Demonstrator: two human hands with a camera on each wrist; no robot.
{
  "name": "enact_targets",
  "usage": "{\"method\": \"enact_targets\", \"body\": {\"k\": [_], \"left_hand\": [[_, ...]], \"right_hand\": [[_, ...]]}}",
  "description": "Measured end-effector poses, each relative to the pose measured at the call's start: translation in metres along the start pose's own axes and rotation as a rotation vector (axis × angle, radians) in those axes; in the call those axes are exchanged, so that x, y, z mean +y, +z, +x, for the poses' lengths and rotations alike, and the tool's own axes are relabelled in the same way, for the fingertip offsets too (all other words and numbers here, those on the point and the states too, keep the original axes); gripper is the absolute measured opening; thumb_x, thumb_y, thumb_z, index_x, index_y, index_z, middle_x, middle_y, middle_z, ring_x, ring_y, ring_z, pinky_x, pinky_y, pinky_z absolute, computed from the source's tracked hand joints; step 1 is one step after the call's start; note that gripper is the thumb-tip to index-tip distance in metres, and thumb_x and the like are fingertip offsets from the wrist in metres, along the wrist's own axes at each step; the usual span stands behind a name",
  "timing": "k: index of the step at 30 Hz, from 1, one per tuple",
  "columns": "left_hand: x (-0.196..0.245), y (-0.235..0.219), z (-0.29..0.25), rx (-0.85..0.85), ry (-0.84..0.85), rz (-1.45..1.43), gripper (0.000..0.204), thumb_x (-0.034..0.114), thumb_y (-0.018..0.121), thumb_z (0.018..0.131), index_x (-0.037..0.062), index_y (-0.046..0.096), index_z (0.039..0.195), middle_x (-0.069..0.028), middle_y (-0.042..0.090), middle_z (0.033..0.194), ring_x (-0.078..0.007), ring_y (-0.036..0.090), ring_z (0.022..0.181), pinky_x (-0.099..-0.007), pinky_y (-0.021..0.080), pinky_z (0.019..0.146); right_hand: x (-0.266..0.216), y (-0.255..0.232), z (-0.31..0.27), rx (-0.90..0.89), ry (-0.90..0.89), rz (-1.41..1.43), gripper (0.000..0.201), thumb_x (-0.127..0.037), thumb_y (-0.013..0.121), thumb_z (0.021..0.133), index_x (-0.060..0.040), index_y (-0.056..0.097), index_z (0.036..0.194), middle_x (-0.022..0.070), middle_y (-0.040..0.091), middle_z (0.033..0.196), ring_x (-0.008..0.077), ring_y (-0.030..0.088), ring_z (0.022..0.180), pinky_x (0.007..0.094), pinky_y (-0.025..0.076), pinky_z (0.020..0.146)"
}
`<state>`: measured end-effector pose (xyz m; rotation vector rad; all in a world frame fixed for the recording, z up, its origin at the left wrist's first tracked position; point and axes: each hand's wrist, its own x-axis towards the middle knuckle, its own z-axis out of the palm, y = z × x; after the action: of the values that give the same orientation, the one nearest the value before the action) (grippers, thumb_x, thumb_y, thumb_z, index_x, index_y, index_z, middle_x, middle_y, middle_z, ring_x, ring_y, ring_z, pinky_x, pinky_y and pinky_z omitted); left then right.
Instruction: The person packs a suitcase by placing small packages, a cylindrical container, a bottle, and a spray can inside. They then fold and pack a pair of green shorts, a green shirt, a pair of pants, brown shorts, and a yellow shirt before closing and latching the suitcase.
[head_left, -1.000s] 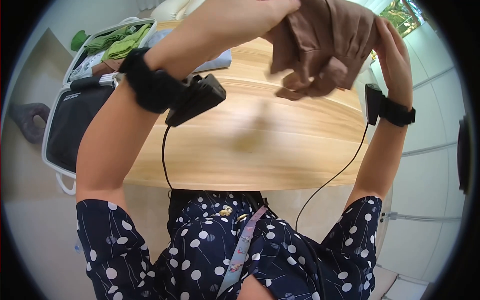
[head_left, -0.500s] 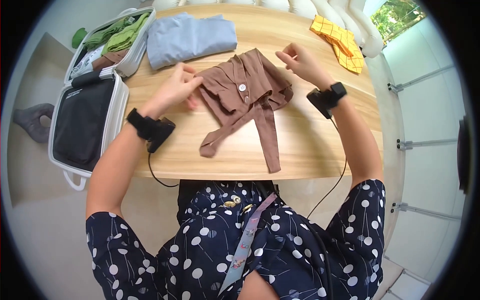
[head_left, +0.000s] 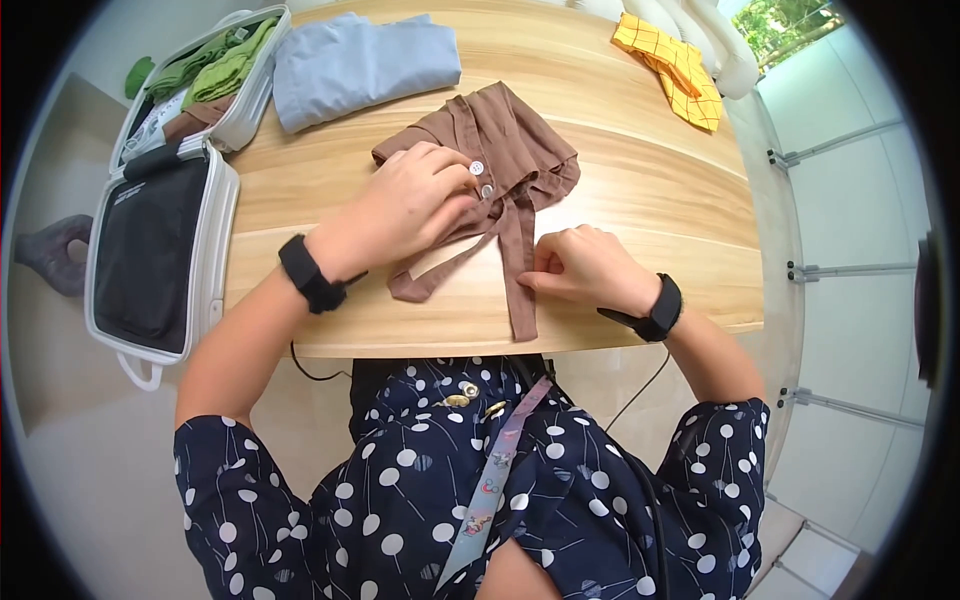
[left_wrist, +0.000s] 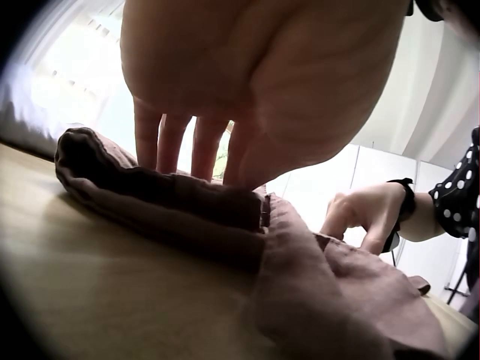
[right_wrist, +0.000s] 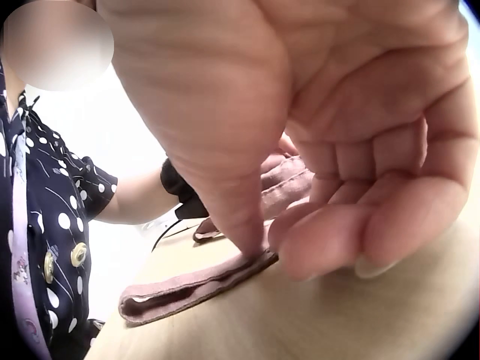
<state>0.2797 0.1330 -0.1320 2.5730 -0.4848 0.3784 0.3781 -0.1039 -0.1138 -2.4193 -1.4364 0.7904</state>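
Observation:
A folded brown garment (head_left: 525,140) with white buttons (head_left: 477,168) lies on the wooden table, its long fabric strap (head_left: 522,290) hanging toward the front edge. My left hand (head_left: 405,200) rests on the left side of the garment, fingertips by the buttons. In the left wrist view, the fingers (left_wrist: 174,142) reach down straight onto the cloth. Beside the strap, my right hand (head_left: 590,268) pinches its edge between thumb and curled forefinger. The right wrist view shows the strap (right_wrist: 195,289) running out from under the thumb. A second strap loop (head_left: 415,285) lies below my left hand.
Folded light blue cloth (head_left: 365,65) lies at the back left, and yellow checked cloth (head_left: 675,70) at the back right. An open white suitcase (head_left: 225,220) holding green and brown clothes (head_left: 230,75) stands against the table's left side.
The brown garment was held up and lifted high, then lowered onto the table. Both hands have come nearer: the left onto the garment, the right down to the strap.

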Motion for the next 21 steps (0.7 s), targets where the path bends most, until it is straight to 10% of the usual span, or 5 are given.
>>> {"method": "enact_targets", "body": {"k": [11, 14, 16, 21], "left_hand": [[0.037, 0.0, -0.012, -0.07, -0.109, 0.312, 0.029, 0.009, 0.065, 0.068, 0.0013, 0.05, 0.091, -0.0134, 0.05, 0.09, -0.0302, 0.049, 0.088, -0.0387, 0.04, 0.076], [0.023, -0.02, 0.001, -0.026, -0.124, 0.095, 0.024, 0.001, 0.059, 0.069, 0.0003, 0.051, 0.091, -0.015, 0.054, 0.086, -0.0306, 0.053, 0.083, -0.0395, 0.043, 0.074], [0.016, -0.041, 0.02, -0.174, -0.493, -0.403, 0.026, -0.004, 0.054, 0.07, 0.001, 0.055, 0.096, -0.0167, 0.059, 0.084, -0.0315, 0.057, 0.082, -0.0398, 0.045, 0.074], [-0.015, -0.044, 0.041, -0.032, -0.059, 0.164, 0.036, -0.008, 0.051, 0.07, 0.004, 0.058, 0.104, -0.0182, 0.058, 0.103, -0.0341, 0.054, 0.098, -0.0401, 0.044, 0.084]], "right_hand": [[-0.007, 0.006, -0.003, 0.112, -0.002, -0.09, 0.034, -0.035, 0.067, 0.076, -0.0019, 0.056, 0.076, 0.0131, 0.063, 0.068, 0.0321, 0.063, 0.066, 0.0405, 0.05, 0.06], [-0.004, 0.009, -0.001, 0.076, -0.031, -0.046, 0.032, -0.032, 0.065, 0.075, -0.0007, 0.057, 0.078, 0.0155, 0.063, 0.07, 0.0343, 0.063, 0.067, 0.0422, 0.049, 0.061], [-0.002, 0.011, -0.001, 0.081, -0.034, -0.025, 0.03, -0.03, 0.064, 0.075, -0.0003, 0.057, 0.078, 0.0165, 0.063, 0.071, 0.0351, 0.062, 0.068, 0.0427, 0.049, 0.061], [0.001, 0.011, -0.001, 0.083, -0.042, -0.003, 0.026, -0.026, 0.061, 0.076, 0.0003, 0.057, 0.078, 0.0177, 0.062, 0.071, 0.0364, 0.062, 0.068, 0.0431, 0.049, 0.063]]}}
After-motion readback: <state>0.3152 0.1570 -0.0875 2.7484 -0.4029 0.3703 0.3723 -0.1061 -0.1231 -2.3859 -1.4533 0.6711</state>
